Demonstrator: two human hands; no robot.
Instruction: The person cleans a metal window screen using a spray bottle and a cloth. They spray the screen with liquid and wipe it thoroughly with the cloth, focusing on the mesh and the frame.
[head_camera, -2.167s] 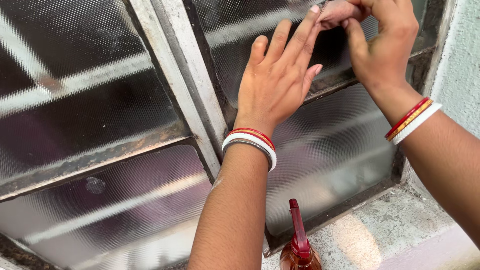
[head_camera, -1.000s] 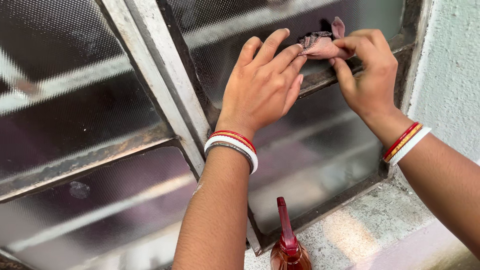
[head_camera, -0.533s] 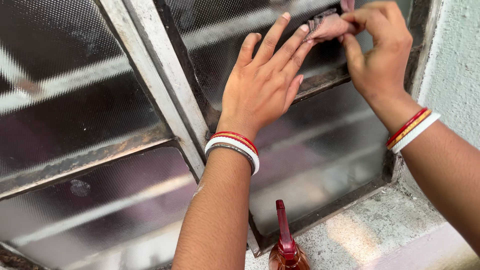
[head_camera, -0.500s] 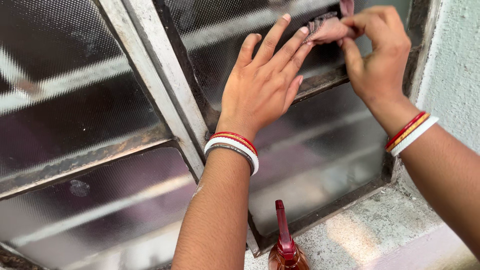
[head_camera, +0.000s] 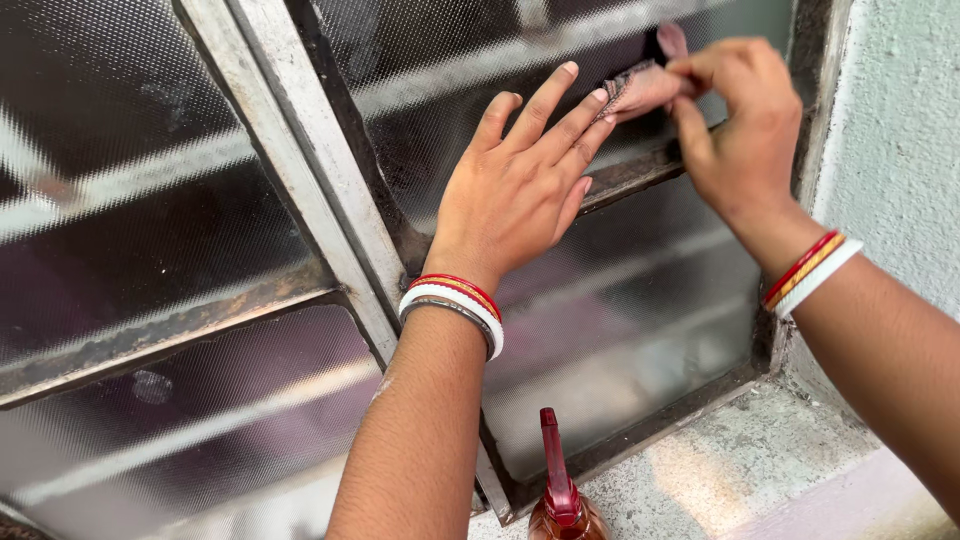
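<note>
Head view: left hand (head_camera: 515, 190) open, fingers spread flat against textured window glass (head_camera: 620, 300), fingertips touching small pink cloth (head_camera: 640, 88). Right hand (head_camera: 735, 125) pinched shut on that cloth, pressing it to the upper pane just above the rusty crossbar (head_camera: 630, 180). Red and white bangles (head_camera: 455, 300) on both wrists. Red-topped spray bottle (head_camera: 560, 495) below on grey sill (head_camera: 740, 460).

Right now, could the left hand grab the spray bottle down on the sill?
Probably yes: the left hand rests flat on the glass holding nothing, and nothing lies between it and the spray bottle below.
</note>
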